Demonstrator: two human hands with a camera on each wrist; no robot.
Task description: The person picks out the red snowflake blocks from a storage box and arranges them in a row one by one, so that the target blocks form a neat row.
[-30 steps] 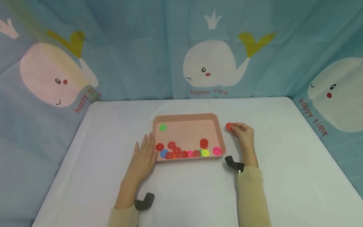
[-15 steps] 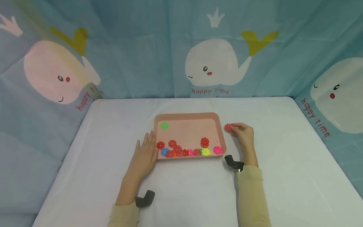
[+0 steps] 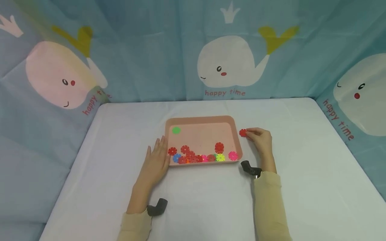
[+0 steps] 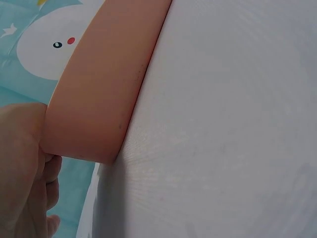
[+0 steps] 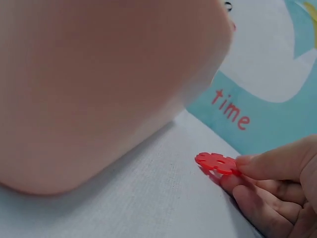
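Head view alone shows discs [image 3: 193,158] inside the tray [image 3: 200,119], left hand [image 3: 154,164] straight-fingered against it; right wrist view gives the right hand [image 5: 282,191] pinching a red disc [image 5: 217,162], thumb uppermost.

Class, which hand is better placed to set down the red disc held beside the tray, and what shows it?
Right, most likely: the right hand pinches that red disc just outside the right side of the tray. The left hand is across the tray, touching its left side.
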